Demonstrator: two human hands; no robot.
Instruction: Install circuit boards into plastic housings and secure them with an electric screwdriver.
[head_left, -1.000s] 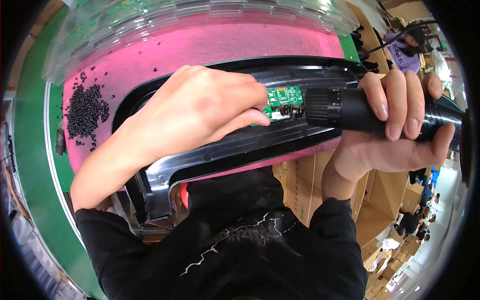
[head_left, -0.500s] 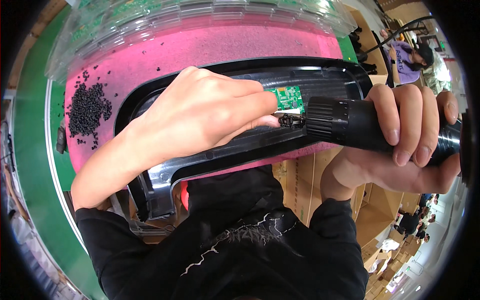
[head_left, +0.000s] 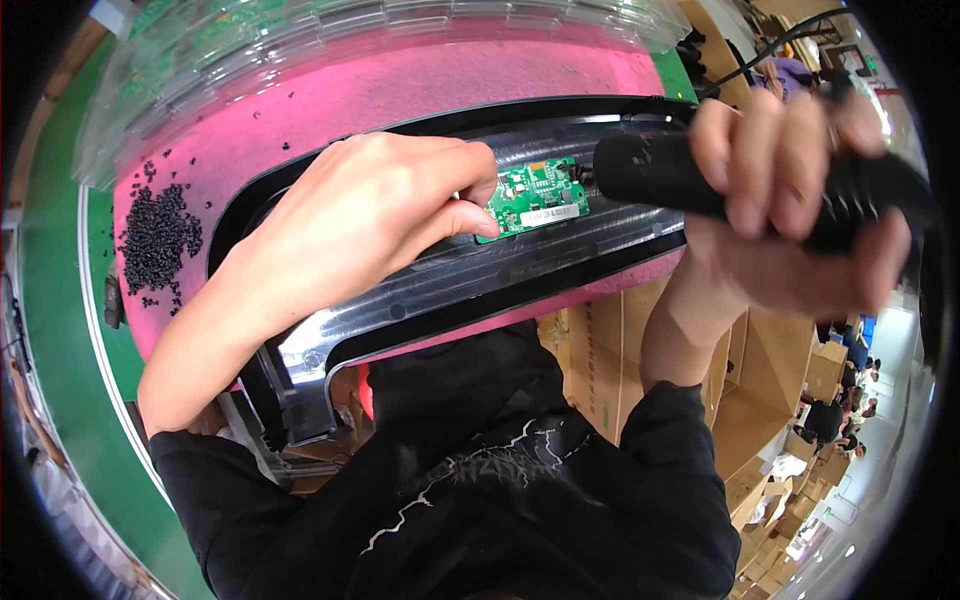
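A green circuit board [head_left: 540,194] with a white label strip lies inside a long black plastic housing [head_left: 420,330]. Thumb and bent fingers of my left hand [head_left: 390,195] close on the board's left end. Wrapped in my right hand [head_left: 775,190] is a black electric screwdriver [head_left: 650,170], pointing left. Its front end is at the board's right end, where the tip is blurred; I cannot tell whether it touches. Motion smears the right fingers, but they are curled round the tool's body.
A pile of small black screws [head_left: 160,240] sits on the pink mat [head_left: 420,80] at left, with strays around it. Clear plastic trays [head_left: 350,30] are stacked along the far side. Cardboard boxes [head_left: 625,350] stand to the right, and people are in the background.
My left fingers have drawn back left, uncovering more of the board, which now lies flatter in the housing. The screwdriver has shifted slightly left and up, no longer beside the fingertips.
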